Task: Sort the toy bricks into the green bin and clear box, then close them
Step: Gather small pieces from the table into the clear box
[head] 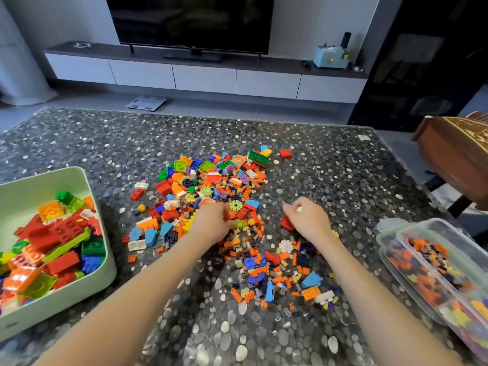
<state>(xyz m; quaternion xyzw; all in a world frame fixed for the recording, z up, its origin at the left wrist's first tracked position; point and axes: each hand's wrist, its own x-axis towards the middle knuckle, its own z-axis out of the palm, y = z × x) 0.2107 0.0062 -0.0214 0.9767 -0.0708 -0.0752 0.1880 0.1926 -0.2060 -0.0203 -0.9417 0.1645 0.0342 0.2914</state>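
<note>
A heap of mixed toy bricks (211,196) covers the middle of the pebble-patterned table (79,138). The green bin (89,186) at the left edge holds large red, orange and green bricks. The clear box (412,233) at the right edge holds small orange, dark and yellow pieces. My left hand (214,223) lies in the heap with its fingers curled into the bricks; what it grips is hidden. My right hand (309,217) is curled beside a red brick (286,223) and pinches a small pale piece at its fingertips.
A carved wooden box (454,151) sits on a stand past the table's right edge. Beyond the far edge are a low TV cabinet (206,75), a television and a bathroom scale (146,102) on the floor. Loose bricks lie scattered between my forearms.
</note>
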